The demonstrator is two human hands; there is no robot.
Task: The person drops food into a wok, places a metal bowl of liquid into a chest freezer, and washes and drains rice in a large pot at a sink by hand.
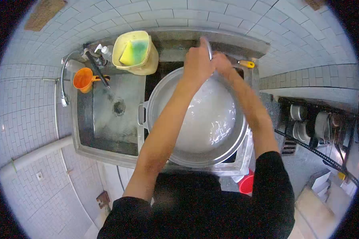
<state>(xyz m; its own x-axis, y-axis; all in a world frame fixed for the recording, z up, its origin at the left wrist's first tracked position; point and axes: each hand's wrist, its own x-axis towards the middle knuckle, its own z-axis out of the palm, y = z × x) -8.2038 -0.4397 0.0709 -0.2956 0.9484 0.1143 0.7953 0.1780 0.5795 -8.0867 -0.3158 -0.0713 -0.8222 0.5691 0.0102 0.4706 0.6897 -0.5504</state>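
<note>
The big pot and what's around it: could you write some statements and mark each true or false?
1. The left hand and right hand are near the far rim of the pot. True.
2. The pot holds nothing. False; whitish liquid is in it.
3. The sponge sits in the yellow tub. True.
4. That tub stands right of the pot. False; it stands back and left.
5. The orange dipper is left of the tub. True.

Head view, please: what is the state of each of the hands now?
Left hand: closed, apparently holding a curved silvery metal piece.
Right hand: close beside it; whether it grips cannot be told.
</note>
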